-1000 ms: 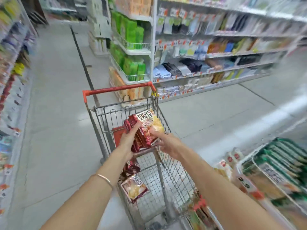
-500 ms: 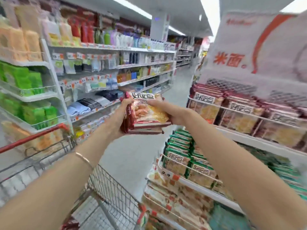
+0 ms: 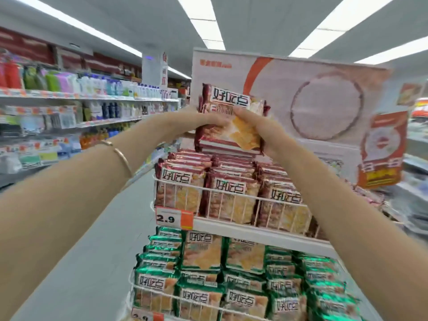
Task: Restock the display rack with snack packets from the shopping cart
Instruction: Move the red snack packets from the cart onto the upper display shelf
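Observation:
Both hands hold a stack of red snack packets (image 3: 228,133) in the air, just above the top tier of the display rack (image 3: 254,232). My left hand (image 3: 201,120) grips the stack's left side. My right hand (image 3: 259,129) grips its right side, thumb across the front. The top tier holds rows of the same red packets (image 3: 229,198) behind a white wire rail. The tier below is filled with green packets (image 3: 199,253). The shopping cart is out of view.
A large printed header board (image 3: 324,103) rises behind the rack's top tier. A price tag reading 2.9 (image 3: 172,218) hangs on the shelf edge. Long shelves of bottles and household goods (image 3: 81,107) line the aisle on the left, with grey floor (image 3: 97,262) between.
Both hands lifted the stack of red packets out of the cart, swung it right and raised it over the rack's top tier. The view turned from cart to rack.

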Demonstrator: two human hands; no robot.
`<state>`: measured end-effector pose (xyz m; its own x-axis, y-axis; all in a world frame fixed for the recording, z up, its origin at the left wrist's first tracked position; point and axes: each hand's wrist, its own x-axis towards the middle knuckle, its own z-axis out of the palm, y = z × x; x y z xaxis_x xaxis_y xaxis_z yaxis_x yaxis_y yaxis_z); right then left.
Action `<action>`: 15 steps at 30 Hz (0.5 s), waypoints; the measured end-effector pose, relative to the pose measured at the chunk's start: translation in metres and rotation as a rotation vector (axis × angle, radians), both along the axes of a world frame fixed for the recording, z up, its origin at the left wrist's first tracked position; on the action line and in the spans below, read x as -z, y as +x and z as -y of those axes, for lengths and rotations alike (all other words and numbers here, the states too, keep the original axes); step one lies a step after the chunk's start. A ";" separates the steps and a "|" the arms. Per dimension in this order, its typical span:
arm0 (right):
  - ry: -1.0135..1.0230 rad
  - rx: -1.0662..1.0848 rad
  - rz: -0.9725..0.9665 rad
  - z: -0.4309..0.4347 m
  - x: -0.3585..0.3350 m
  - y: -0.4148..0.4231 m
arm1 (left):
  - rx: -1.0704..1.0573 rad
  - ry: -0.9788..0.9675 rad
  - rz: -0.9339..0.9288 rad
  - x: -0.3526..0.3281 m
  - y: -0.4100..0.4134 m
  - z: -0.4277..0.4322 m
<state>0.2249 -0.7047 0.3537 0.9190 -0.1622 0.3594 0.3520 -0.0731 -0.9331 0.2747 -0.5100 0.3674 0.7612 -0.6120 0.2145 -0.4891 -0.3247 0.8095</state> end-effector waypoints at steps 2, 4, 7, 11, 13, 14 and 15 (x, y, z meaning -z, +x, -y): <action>-0.038 0.031 0.045 0.025 -0.006 0.017 | -0.016 -0.165 -0.022 -0.005 0.022 0.029; -0.100 0.099 0.053 0.046 -0.006 0.039 | 0.000 -0.258 -0.072 -0.001 0.046 0.054; -0.157 0.241 -0.050 0.068 0.012 0.078 | -0.016 -0.260 -0.160 0.019 0.089 0.085; -0.346 0.243 -0.271 0.092 0.064 0.113 | -0.091 -0.148 -0.298 0.070 0.132 0.105; -0.365 0.204 -0.381 0.104 0.077 0.124 | -0.113 -0.159 -0.328 0.084 0.144 0.109; -0.372 0.205 -0.404 0.109 0.078 0.131 | -0.127 -0.174 -0.329 0.086 0.146 0.110; -0.394 0.188 -0.418 0.113 0.075 0.136 | -0.135 -0.172 -0.314 0.085 0.148 0.111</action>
<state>0.3609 -0.8174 0.2789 0.9639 -0.2632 0.0398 -0.0912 -0.4671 -0.8795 0.4223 -0.6210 0.2826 0.8775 -0.4771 0.0489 -0.1707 -0.2155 0.9615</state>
